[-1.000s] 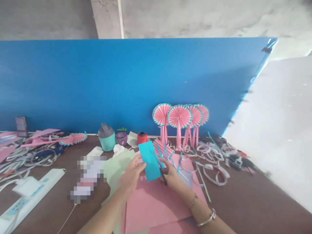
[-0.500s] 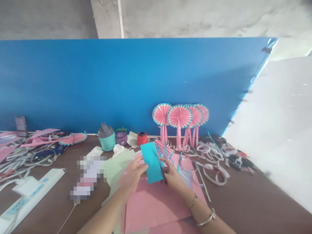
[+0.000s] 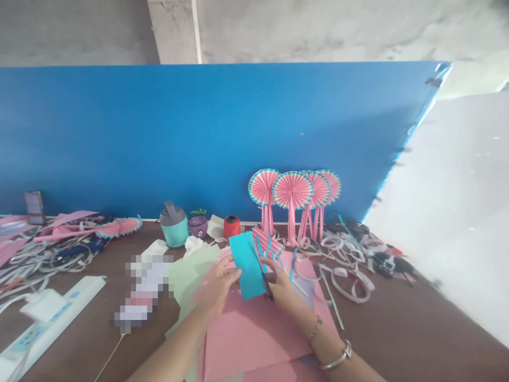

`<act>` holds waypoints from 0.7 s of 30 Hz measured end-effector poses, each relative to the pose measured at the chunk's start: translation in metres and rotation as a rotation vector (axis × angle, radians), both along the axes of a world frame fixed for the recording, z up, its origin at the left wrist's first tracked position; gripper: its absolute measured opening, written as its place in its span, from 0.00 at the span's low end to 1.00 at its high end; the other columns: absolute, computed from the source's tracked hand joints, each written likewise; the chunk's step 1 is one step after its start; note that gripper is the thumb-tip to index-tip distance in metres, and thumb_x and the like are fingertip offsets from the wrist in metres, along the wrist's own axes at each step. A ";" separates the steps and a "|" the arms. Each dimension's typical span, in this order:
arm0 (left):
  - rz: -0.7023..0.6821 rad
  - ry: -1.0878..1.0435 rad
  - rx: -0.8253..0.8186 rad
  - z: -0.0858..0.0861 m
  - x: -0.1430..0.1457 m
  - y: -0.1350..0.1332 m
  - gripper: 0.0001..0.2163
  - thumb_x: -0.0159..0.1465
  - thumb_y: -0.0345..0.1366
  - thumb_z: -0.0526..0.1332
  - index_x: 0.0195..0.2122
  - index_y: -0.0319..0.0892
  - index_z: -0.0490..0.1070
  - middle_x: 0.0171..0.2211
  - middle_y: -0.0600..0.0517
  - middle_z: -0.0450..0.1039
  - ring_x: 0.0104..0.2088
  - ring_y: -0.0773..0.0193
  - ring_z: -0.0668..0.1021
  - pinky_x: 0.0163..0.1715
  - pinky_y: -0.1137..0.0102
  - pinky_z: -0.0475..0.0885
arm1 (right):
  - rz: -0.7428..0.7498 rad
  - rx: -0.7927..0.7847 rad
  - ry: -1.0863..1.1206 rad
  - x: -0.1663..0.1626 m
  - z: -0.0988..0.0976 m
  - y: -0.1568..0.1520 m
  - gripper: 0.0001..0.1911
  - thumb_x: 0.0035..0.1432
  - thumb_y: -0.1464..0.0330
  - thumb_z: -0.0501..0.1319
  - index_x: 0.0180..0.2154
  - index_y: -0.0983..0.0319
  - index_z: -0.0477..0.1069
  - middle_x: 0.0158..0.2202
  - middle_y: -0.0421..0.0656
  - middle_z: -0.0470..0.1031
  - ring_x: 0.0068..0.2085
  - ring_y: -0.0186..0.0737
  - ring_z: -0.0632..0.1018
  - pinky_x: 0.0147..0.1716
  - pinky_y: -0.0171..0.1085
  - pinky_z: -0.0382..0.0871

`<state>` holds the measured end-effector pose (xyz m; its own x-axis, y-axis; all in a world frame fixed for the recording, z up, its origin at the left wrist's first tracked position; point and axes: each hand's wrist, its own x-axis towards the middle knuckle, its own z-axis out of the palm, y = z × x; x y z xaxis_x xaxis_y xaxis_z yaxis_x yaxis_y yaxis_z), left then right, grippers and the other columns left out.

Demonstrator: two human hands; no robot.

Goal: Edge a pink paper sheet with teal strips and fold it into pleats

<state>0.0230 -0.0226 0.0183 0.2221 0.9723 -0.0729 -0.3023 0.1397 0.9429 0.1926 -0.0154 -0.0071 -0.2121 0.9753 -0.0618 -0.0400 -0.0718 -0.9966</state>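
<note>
The left hand (image 3: 219, 280) pinches the left edge of a rectangular blue sheet of paper (image 3: 246, 269) between thumb and fingers, holding it tilted above the desk (image 3: 401, 331). The right hand (image 3: 280, 284) is curled around the dark handles of a pair of scissors (image 3: 270, 289), whose blades lie along the right edge of the blue sheet; how far apart the blades stand is too small to tell. Beneath both hands lie large pink sheets (image 3: 254, 331), with pale green paper (image 3: 194, 269) to their left. Narrow blue strips (image 3: 293, 265) lie just beyond the right hand. Farther back, round pink pleated fans (image 3: 292, 190) with blue-trimmed rims stand against a blue partition (image 3: 222, 132). Left of them sit a red container (image 3: 232, 227), a purple pot (image 3: 199, 227) and a teal cup (image 3: 176, 233) with a gray lid. A white power strip (image 3: 86, 289) lies at the desk's left side.
</note>
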 end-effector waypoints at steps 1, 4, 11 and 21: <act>0.000 0.002 0.002 0.000 0.000 0.000 0.23 0.52 0.45 0.69 0.46 0.40 0.69 0.31 0.48 0.80 0.29 0.57 0.82 0.30 0.67 0.74 | 0.000 0.001 0.000 0.000 -0.001 0.000 0.34 0.41 0.63 0.64 0.52 0.63 0.61 0.14 0.28 0.64 0.15 0.30 0.63 0.17 0.30 0.52; -0.001 0.005 0.003 0.000 0.000 0.000 0.23 0.52 0.45 0.69 0.46 0.40 0.69 0.31 0.47 0.80 0.30 0.56 0.82 0.30 0.66 0.75 | -0.001 0.010 -0.012 0.001 -0.002 0.001 0.34 0.42 0.62 0.64 0.52 0.62 0.62 0.14 0.28 0.63 0.15 0.30 0.63 0.17 0.30 0.51; -0.009 -0.003 -0.004 0.002 -0.001 -0.001 0.25 0.52 0.45 0.70 0.47 0.40 0.69 0.33 0.46 0.81 0.32 0.55 0.82 0.31 0.66 0.75 | -0.011 -0.002 -0.062 0.001 0.002 0.001 0.33 0.41 0.64 0.62 0.52 0.63 0.63 0.13 0.28 0.62 0.15 0.31 0.63 0.16 0.30 0.51; -0.009 0.010 -0.003 0.003 -0.001 -0.002 0.25 0.52 0.47 0.70 0.47 0.41 0.70 0.33 0.47 0.81 0.32 0.55 0.82 0.32 0.66 0.74 | -0.010 -0.005 -0.093 0.001 0.002 0.001 0.31 0.42 0.63 0.60 0.50 0.64 0.65 0.12 0.28 0.65 0.14 0.31 0.64 0.16 0.30 0.54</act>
